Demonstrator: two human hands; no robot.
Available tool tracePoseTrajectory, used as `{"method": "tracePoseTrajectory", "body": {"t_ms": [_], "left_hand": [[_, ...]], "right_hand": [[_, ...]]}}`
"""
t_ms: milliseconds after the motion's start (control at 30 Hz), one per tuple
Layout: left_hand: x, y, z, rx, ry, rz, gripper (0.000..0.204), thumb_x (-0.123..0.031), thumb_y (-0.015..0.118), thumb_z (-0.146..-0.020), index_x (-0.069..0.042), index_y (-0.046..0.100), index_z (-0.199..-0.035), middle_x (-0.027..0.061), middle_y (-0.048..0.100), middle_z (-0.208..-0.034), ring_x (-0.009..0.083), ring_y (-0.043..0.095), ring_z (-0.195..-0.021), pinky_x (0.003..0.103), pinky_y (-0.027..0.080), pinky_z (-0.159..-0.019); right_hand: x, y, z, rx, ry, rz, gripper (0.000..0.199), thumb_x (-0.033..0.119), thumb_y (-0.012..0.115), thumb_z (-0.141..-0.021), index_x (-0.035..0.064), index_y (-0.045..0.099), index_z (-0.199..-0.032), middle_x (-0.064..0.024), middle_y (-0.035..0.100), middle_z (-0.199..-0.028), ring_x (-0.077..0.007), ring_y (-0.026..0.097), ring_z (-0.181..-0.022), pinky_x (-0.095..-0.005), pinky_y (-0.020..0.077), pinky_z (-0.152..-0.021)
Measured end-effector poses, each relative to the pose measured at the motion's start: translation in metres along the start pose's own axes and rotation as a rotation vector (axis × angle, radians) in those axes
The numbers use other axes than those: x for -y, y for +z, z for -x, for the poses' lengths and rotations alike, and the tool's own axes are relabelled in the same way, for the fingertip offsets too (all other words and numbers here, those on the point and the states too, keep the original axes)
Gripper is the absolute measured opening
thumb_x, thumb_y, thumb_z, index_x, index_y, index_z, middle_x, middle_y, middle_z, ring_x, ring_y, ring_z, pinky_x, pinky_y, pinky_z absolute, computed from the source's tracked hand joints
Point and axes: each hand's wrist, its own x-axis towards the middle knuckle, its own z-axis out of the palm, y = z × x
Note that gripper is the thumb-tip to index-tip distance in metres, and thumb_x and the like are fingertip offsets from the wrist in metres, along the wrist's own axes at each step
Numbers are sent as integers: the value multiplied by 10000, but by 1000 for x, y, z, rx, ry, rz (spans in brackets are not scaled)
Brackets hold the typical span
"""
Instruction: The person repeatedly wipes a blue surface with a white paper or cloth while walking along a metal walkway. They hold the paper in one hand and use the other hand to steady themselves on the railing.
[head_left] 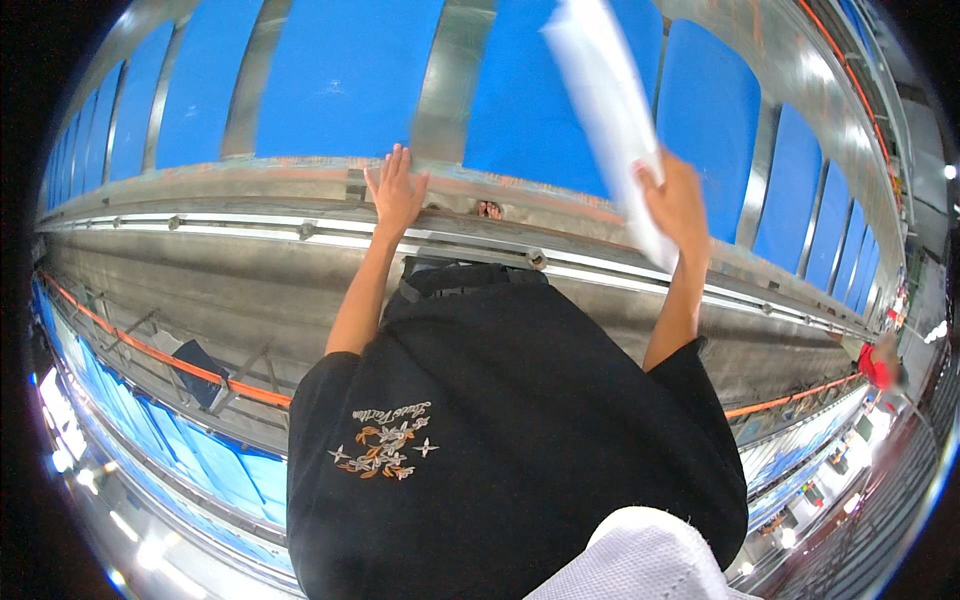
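Left hand [396, 190] open, fingers spread, flat on metal rail [300, 232] edge. Right hand [678, 205] gripping white sheet [610, 110], raised over blue panels [345, 75], blurred. Advise: keep left hand braced, firm pinch near sheet's lower end, lay it square.

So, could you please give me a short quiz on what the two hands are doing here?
1. True or false: the left hand is clenched into a fist.
2. What does the right hand hold? A) a white sheet B) a red hose C) a black box
3. What does the left hand rest on?
Key: 1 false, its fingers are spread open; 2 A; 3 the metal rail.
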Motion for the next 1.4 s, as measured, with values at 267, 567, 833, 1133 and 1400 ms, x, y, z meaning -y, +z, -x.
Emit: {"method": "tracePoseTrajectory", "body": {"t_ms": [267,567,833,1133,1400], "left_hand": [[80,-54,-52,-147,-52,136,565,-438,585,-912,-43,572,-1315,179,496,-1423,373,364,-1387,669,94,-1136],[306,-103,-58,-13,5,94,681,-496,557,-918,-17,482,-1396,192,335,-1541,356,255,-1453,670,66,-1142],[352,-132,-57,24,169,163,532,-286,571,-921,-41,491,-1387,96,404,-1519,316,304,-1437,677,63,-1136],[375,-139,-80,74,203,249,531,-242,628,-879,-42,515,-1359,105,461,-1457,334,391,-1365,603,138,-1158],[414,-174,-140,-397,80,237,532,-275,602,-922,-13,489,-1372,186,437,-1453,376,386,-1343,523,273,-1108]], "right_hand": [[55,-4,-9,-389,66,-44,522,294,620,-907,-9,543,-1325,-246,671,-1125,-366,652,-1032,-434,475,-893],[298,160,-47,-235,-93,82,411,248,594,-923,10,598,-1258,-246,693,-986,-407,673,-901,-438,508,-789],[360,149,-58,-259,-41,10,392,242,625,-909,15,614,-1229,-233,696,-1011,-373,679,-945,-418,503,-830],[419,182,-76,-153,3,150,428,222,609,-879,122,611,-1295,-231,673,-833,-409,658,-729,-477,507,-681],[379,134,-89,-306,126,56,377,181,597,-896,17,611,-1235,-231,699,-996,-380,690,-860,-443,519,-776]]}}
